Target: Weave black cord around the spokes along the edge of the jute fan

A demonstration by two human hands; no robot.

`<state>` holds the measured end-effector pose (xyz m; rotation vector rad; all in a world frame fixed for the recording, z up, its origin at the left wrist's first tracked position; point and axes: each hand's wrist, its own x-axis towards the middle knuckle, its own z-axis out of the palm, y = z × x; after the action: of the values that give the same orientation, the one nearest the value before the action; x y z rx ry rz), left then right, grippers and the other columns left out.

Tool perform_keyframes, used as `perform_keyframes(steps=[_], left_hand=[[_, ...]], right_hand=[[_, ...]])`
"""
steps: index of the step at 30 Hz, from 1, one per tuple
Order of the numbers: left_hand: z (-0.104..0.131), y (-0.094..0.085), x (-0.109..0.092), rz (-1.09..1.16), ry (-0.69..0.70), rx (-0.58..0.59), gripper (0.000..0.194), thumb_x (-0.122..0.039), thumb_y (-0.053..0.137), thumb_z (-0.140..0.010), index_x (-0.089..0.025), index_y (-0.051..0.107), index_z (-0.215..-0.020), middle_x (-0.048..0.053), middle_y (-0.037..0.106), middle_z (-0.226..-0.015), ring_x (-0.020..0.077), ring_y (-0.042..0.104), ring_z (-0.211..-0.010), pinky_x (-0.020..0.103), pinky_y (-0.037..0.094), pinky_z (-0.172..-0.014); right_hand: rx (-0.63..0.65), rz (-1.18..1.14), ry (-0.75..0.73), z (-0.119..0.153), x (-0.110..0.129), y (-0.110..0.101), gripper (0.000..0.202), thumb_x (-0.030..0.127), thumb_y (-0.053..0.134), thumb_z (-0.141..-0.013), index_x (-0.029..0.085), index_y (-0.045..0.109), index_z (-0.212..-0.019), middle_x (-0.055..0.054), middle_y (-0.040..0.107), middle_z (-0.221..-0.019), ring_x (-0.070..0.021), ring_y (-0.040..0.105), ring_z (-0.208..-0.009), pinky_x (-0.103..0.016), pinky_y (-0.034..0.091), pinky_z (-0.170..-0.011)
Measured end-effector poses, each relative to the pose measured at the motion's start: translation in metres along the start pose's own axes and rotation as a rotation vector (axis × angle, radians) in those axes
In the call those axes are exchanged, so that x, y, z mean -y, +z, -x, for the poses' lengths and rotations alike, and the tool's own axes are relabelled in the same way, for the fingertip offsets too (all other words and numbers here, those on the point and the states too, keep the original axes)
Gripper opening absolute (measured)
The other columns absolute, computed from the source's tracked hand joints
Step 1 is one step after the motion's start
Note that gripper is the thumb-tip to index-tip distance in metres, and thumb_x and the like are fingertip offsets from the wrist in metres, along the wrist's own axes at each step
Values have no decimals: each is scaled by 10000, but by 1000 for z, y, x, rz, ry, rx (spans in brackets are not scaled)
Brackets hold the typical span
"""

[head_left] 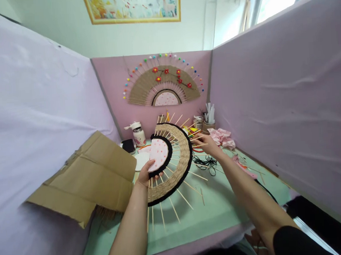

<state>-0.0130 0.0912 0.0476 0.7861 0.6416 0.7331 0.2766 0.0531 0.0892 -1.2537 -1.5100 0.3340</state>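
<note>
A half-round woven fan (185,149) is held up above the table, turned so its curved side faces right. It has a tan woven band with a black edge, thin wooden sticks fanning outward, and a pink dotted half-disc (160,151) bordered in black. My left hand (146,173) grips the half-disc at its lower end, thumb on the front and fingers behind. At the upper right rim, my right hand (205,142) has its fingers closed around the sticks just outside the black edge. Its fingertips are partly hidden among the sticks.
A large cardboard piece (86,171) leans at the left. Black cord (206,163) lies behind the fan, with crumpled pink cloth (221,137) farther right. A white bottle (138,135) stands at the back, below a finished fan (141,85) on the pink panel. Fabric partitions flank the table.
</note>
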Motion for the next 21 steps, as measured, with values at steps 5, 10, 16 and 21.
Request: perform_keyframes(steps=[5,10,16,21], left_hand=[[-3,-10,-2,80,15,-32,393,-276,395,-856,-31,571,-1107,110,658,-570,140,546,-364,177,356,-270],[-3,-13,-5,159,-6,-107,408,-283,397,-846,-33,562,-1124,136,664,-586,152,565,-384,176,369,-277],[-5,-13,-6,224,-66,-232,391,-313,388,-850,-54,612,-1038,153,663,-583,160,570,-388,183,379,-276],[-10,-16,0,251,-164,-319,422,-319,351,-859,-38,652,-950,163,653,-555,165,553,-351,191,359,-243]], right_hand=[[215,14,-44,-47,7,-3,257,401,595,-724,148,628,-697,-11,597,-635,-118,488,-553,-239,377,-519],[279,68,-124,-78,8,-6,247,386,557,-774,154,641,-791,-27,631,-699,-140,526,-618,-255,411,-567],[183,174,-200,-91,1,-19,163,322,538,-808,186,629,-807,-30,653,-759,-157,560,-670,-273,424,-618],[111,228,-216,-89,-6,-27,137,288,545,-807,186,622,-758,-33,646,-718,-160,557,-648,-281,416,-624]])
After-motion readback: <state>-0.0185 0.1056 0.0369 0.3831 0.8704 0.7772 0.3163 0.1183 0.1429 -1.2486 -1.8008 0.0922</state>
